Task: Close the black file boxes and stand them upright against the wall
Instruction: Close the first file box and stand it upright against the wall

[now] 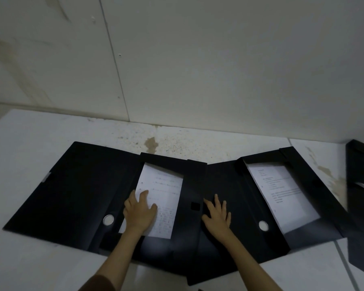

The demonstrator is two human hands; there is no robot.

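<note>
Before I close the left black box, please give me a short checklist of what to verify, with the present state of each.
1. White printed paper sheet lies inside the open left black plastic file box: ok.
2. Left hand flat on that sheet, holding it down: ok.
3. Right hand rests on the open middle black plastic file box, not on the left lid: ok.
4. Left box lid lies fully open and unobstructed: ok.
5. Bare white wall behind has room for standing boxes: ok.
6. Clasp condition: cannot tell.
</note>
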